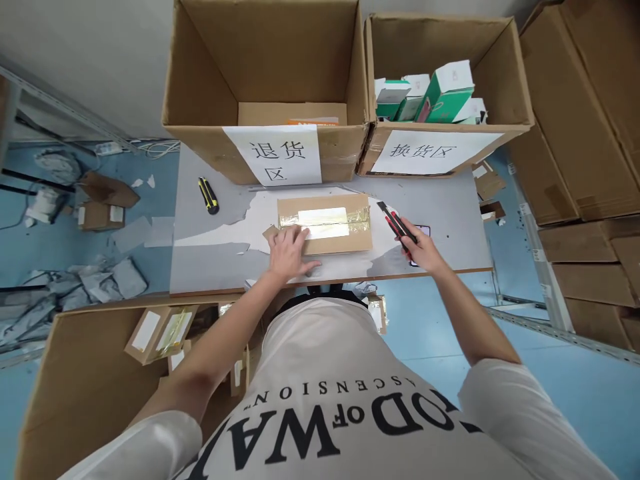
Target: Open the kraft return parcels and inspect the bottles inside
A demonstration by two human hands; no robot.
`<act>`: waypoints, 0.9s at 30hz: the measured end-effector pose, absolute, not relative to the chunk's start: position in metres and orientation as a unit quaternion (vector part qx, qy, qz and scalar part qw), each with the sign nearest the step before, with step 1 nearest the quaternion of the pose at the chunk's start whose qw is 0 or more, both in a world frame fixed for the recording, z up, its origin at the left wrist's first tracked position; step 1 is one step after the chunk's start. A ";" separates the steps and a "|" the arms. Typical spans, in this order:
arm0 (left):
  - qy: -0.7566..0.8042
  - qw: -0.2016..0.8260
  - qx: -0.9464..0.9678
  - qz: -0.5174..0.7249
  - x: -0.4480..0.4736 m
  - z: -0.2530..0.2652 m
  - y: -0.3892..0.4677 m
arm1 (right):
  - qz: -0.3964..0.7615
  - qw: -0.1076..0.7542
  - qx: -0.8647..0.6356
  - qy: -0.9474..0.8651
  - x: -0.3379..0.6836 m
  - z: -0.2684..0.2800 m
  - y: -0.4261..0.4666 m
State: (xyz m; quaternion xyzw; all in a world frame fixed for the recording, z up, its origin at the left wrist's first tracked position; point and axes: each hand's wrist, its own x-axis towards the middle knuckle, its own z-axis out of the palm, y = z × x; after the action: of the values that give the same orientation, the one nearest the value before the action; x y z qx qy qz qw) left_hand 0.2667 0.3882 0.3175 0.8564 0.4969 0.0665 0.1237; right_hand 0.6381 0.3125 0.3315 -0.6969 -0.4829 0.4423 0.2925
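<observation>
On the table, a taped cardboard box (325, 243) with a white label lies flat. My left hand (286, 255) holds its near left corner, the fingers over the top and the thumb out along the near side. In my right hand (423, 248) is a red and black box cutter (396, 223), its tip pointing up and left, just right of the box. Partly hidden behind that hand lies a phone (425, 231). A second, yellow and black box cutter (208, 195) lies farther left on the table.
Two large open cartons with paper signs stand at the back: the left carton (200, 143) and the right carton (450, 160), with green and white boxes (443, 93) inside. Below left, a big carton (75, 387) holds several parcels. Stacked cartons (565, 133) rise at right.
</observation>
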 end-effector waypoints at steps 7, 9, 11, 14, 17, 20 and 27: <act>0.478 0.137 0.867 -0.026 0.269 0.324 0.425 | 0.522 0.420 -0.636 -0.382 0.605 0.301 0.320; 0.480 0.139 0.866 -0.037 0.269 0.323 0.425 | 0.535 0.427 -0.624 -0.376 0.603 0.300 0.322; 0.482 0.139 0.864 -0.038 0.270 0.323 0.424 | 0.546 0.431 -0.616 -0.369 0.602 0.300 0.324; 0.488 0.141 0.861 -0.035 0.271 0.322 0.422 | 0.563 0.431 -0.603 -0.365 0.604 0.302 0.324; 0.493 0.147 0.857 -0.019 0.272 0.320 0.421 | 0.571 0.417 -0.600 -0.373 0.611 0.306 0.325; 0.495 0.156 0.855 0.014 0.271 0.316 0.419 | 0.578 0.383 -0.606 -0.391 0.623 0.310 0.326; 0.469 0.185 0.858 0.096 0.266 0.300 0.420 | 0.605 0.289 -0.607 -0.427 0.646 0.325 0.321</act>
State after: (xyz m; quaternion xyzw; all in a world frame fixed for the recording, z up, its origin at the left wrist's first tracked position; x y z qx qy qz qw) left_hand 0.2656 0.4196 0.2998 0.8581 0.4692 0.0957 0.1851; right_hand 0.6460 0.3211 0.3248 -0.6072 -0.4270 0.6047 0.2887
